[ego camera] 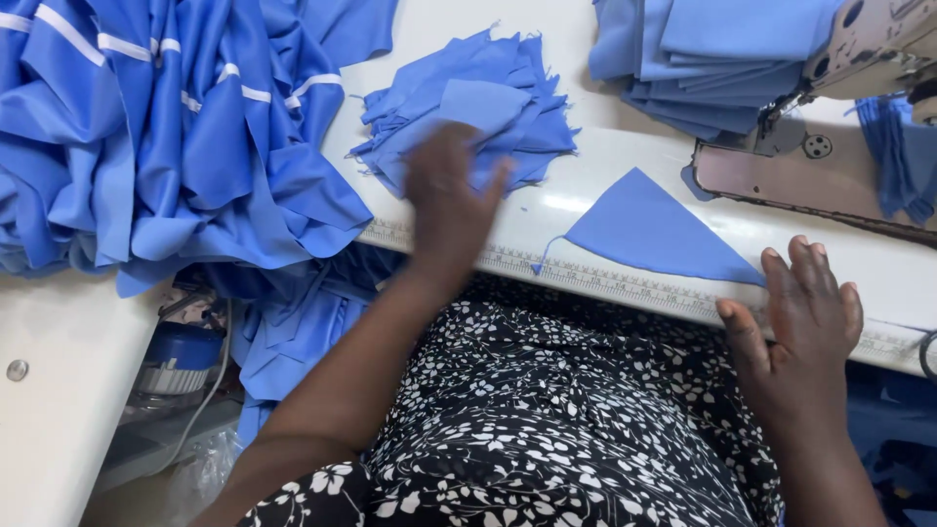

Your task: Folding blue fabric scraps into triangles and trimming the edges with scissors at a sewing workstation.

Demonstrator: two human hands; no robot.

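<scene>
Left hand (449, 200) blurred, fingers spread over the pile of blue scraps (478, 112), right hand (805, 317) flat and loose on the surface (586, 210), fingertips at the blue triangle piece (649, 234), grasping nothing

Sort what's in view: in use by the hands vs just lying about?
In use:
- left hand reaching onto the pile of small blue fabric pieces
- right hand on the triangular blue fabric piece

Lying about:
- heap of white-striped blue garments
- folded blue stack
- sewing machine

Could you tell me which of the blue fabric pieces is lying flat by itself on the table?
The triangular piece beside the right hand; the others sit in the small stack under the left hand.
</scene>
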